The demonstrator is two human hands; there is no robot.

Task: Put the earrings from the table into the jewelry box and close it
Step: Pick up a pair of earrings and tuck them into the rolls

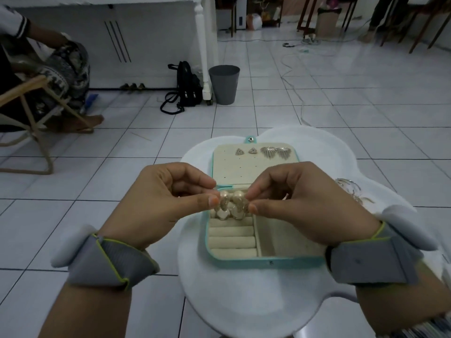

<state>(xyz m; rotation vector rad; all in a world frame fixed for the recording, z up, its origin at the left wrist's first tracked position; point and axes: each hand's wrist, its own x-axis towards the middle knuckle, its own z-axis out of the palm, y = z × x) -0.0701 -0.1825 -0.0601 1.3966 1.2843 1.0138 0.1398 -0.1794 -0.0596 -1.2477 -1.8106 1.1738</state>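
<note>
A teal jewelry box lies open on a white cloud-shaped table. Its cream lid panel carries two small triangular earrings and two larger heart-shaped earrings. Above the box's ring rolls, my left hand and my right hand each pinch one side of a pair of chunky gold earrings. More silver earrings lie on the table to the right of the box, partly hidden behind my right hand.
A person sits in a wooden chair at the far left. A black backpack and a grey bin stand on the tiled floor by a white table leg. Cables trail across the floor farther back.
</note>
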